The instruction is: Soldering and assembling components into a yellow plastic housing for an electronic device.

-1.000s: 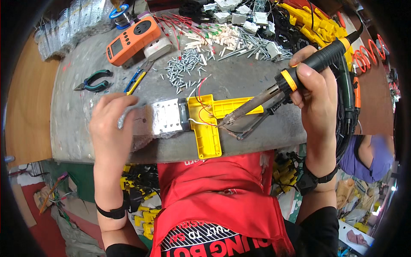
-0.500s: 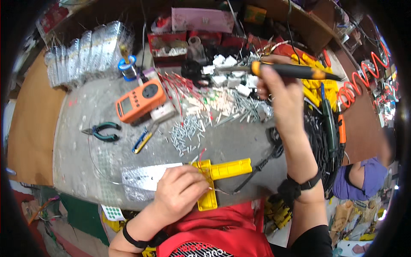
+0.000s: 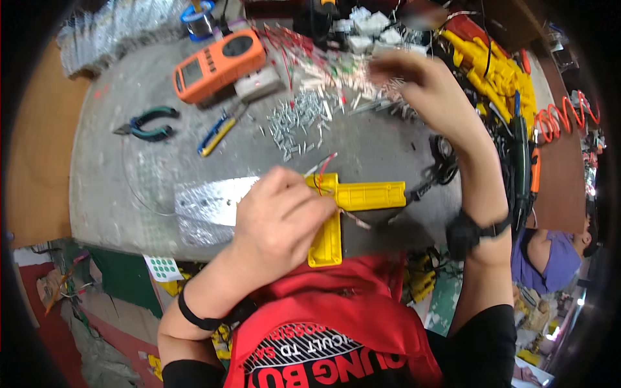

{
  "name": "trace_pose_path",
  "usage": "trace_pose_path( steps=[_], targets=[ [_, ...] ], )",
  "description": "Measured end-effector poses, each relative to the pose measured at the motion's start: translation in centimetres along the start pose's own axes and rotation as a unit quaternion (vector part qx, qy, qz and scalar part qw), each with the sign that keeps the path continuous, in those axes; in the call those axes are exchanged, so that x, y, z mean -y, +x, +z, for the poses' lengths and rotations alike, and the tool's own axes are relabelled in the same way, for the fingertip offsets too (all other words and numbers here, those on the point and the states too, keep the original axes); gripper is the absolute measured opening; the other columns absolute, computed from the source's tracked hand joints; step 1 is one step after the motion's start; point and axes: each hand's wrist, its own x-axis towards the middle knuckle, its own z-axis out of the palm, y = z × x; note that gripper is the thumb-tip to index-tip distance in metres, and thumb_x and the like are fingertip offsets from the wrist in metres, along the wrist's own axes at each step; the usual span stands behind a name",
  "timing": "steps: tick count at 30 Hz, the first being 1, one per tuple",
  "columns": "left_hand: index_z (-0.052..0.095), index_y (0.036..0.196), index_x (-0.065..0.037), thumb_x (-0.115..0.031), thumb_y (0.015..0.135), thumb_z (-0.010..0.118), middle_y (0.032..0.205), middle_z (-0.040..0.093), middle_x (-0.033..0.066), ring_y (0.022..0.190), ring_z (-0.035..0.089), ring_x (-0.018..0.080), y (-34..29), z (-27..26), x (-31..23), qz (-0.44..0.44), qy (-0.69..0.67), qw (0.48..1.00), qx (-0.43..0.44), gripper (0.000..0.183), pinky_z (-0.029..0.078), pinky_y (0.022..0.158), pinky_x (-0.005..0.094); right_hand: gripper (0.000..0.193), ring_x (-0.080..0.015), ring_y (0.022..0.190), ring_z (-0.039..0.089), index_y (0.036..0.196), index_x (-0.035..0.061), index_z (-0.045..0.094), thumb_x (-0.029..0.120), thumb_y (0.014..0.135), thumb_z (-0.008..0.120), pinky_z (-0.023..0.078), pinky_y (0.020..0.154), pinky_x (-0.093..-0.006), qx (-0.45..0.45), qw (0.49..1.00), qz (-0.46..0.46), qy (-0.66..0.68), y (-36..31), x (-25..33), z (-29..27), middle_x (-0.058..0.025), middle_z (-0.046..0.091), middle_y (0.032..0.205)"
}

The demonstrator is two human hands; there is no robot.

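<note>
My left hand (image 3: 278,213) is closed at the near edge of the bench, its fingers pressed on a yellow T-shaped plastic casing half (image 3: 372,195). Thin red and dark wires (image 3: 321,173) rise from the casing, and a wire end sticks out beside my fingertips. What exactly the fingertips pinch is hidden. My right hand (image 3: 433,94) is raised over the pile of small parts, fingers apart and somewhat blurred, with no tool visible in it. Left of the casing, a silvery bubble-wrap sheet (image 3: 207,210) lies partly under my left hand.
Loose screws (image 3: 297,123) lie mid-bench. Further left are an orange multimeter (image 3: 220,64), pliers (image 3: 152,124) and a blue-yellow cutter (image 3: 217,134). At right are yellow casings (image 3: 498,71), a dark green corded tool (image 3: 521,161) and a coiled orange hose (image 3: 563,119). Another person (image 3: 550,258) sits beyond.
The black-and-yellow screwdriver has left my right hand, which is now lower in the scene over the parts. My view has tilted downward. My left hand stays on the casing.
</note>
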Motion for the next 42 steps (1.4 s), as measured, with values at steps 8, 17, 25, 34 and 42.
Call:
trace_pose_path(
  steps=[8, 17, 25, 34, 42],
  targets=[
    [0.069, 0.086, -0.005, 0.000, 0.068, 0.074, 0.074, 0.063, 0.0049, 0.075, 0.057, 0.0268, 0.6, -0.5, -0.8, -0.027, -0.032, 0.997, 0.061, 0.019, 0.046, 0.066, 0.0348, 0.027, -0.0310, 0.087, 0.057, 0.098, 0.0063, 0.067, 0.009, 0.073, 0.077, 0.047, 0.078, -0.0369, -0.007, 0.998, 0.028, -0.060, -14.3, 5.5, 8.2, -0.0091, 0.059, 0.091],
    [0.068, 0.086, -0.004, -0.003, 0.069, 0.073, 0.075, 0.063, 0.0067, 0.074, 0.058, 0.0275, -0.2, -0.8, -0.7, -0.011, -0.038, 0.997, 0.064, 0.018, 0.047, 0.064, 0.0357, 0.015, -0.0150, 0.061, 0.048, 0.090, -0.0009, 0.064, 0.000, 0.081, 0.075, 0.037, 0.055, -0.0273, -0.037, 0.985, 0.127, 0.110, -12.8, 6.8, 8.1, -0.0087, 0.056, 0.078],
    [0.069, 0.089, -0.005, -0.002, 0.069, 0.076, 0.079, 0.065, 0.0070, 0.077, 0.057, 0.0278, -0.3, -0.4, -0.8, -0.069, -0.080, 0.993, 0.052, 0.021, 0.047, 0.068, 0.0365, 0.012, -0.0189, 0.060, 0.050, 0.080, -0.0029, 0.064, 0.004, 0.084, 0.074, 0.039, 0.054, -0.0310, -0.027, 0.985, 0.116, 0.126, -11.8, 6.3, 9.0, -0.0095, 0.054, 0.070],
    [0.068, 0.088, -0.006, -0.012, 0.069, 0.079, 0.077, 0.062, 0.0053, 0.075, 0.057, 0.0272, -0.5, -0.2, -0.8, -0.035, -0.053, 0.995, 0.071, 0.023, 0.044, 0.068, 0.0373, 0.019, -0.0086, 0.061, 0.051, 0.085, -0.0018, 0.068, 0.014, 0.084, 0.078, 0.040, 0.054, -0.0264, -0.047, 0.964, 0.175, 0.193, -12.0, 6.7, 9.0, -0.0063, 0.061, 0.070],
    [0.067, 0.087, -0.005, -0.008, 0.067, 0.078, 0.090, 0.066, 0.0075, 0.087, 0.061, 0.0285, -0.2, -1.0, -1.1, -0.033, -0.048, 0.996, 0.066, 0.023, 0.049, 0.074, 0.0380, 0.020, -0.0167, 0.065, 0.060, 0.086, -0.0026, 0.066, 0.011, 0.079, 0.078, 0.047, 0.058, -0.0311, 0.036, 0.991, 0.083, 0.101, -11.1, 5.1, 4.0, -0.0103, 0.065, 0.078]
  ],
)
